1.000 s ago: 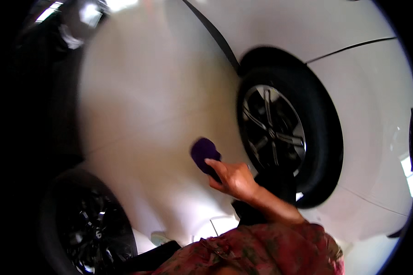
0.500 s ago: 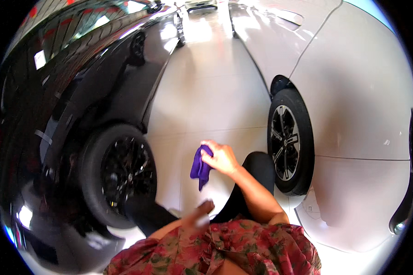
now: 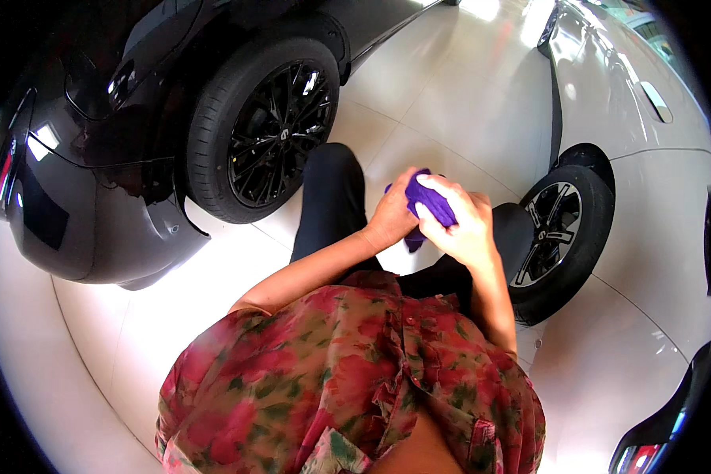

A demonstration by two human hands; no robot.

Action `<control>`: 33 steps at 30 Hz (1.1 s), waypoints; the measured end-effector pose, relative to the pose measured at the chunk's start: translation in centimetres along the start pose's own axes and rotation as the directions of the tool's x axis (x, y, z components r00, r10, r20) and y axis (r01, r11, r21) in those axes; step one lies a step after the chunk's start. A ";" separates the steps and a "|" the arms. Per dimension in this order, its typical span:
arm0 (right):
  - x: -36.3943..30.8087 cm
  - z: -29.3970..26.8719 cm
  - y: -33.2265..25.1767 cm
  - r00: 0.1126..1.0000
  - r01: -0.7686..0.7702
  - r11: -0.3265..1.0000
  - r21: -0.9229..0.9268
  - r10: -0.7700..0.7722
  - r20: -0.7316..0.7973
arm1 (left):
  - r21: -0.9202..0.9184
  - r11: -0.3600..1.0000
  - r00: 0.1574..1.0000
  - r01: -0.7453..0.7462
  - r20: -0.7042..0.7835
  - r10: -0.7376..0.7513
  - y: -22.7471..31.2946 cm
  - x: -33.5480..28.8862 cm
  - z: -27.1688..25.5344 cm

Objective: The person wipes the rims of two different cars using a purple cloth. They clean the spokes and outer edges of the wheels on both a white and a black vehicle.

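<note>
A purple cloth (image 3: 432,199) is bunched up between my two hands, in front of my knees. My left hand (image 3: 390,215) is closed against its left side, and part of the cloth hangs below toward my wrist. From the right, my right hand (image 3: 464,221) wraps over the cloth, fingers and thumb curled onto it. Some of my left fingers are hidden behind the cloth and the other hand.
On the left stands a black car with a black-spoked wheel (image 3: 280,134). A light-coloured car (image 3: 648,237) stands close on the right, its two-tone wheel (image 3: 551,235) beside my right knee. Pale floor tiles (image 3: 458,103) run between them.
My left hand has come up from near my lap to the cloth, which only my right hand held before. My view has turned left, toward the black car's wheel and rear.
</note>
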State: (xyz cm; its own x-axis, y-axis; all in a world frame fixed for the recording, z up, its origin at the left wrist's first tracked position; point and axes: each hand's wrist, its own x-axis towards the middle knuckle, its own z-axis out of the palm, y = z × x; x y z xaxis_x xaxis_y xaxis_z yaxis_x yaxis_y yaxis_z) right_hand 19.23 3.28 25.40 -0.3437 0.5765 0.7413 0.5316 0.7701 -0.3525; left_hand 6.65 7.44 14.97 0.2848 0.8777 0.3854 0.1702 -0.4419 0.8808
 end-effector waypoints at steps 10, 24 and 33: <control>0.9 -3.8 4.6 0.854 -0.486 0.874 0.018 0.479 -0.202 | -0.257 0.966 0.940 -0.010 0.328 0.096 0.0 7.4 -1.7; 1.1 -5.2 10.9 0.919 -0.299 0.943 -0.145 0.243 -0.311 | -0.081 0.996 0.831 -0.040 0.551 0.078 -1.6 15.5 2.4; -3.0 -10.4 13.2 0.783 -0.604 0.783 -0.148 0.549 -0.291 | 0.113 0.900 0.707 -0.422 0.662 0.248 1.3 23.0 3.1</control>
State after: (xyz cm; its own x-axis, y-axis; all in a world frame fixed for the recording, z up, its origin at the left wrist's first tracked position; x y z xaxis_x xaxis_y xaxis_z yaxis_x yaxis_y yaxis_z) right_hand 35.34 8.89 24.42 0.2480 0.7953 0.5532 0.7386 0.2143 -0.6392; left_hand 16.31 26.47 24.15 0.8682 0.3883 0.3090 0.1398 -0.7888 0.5986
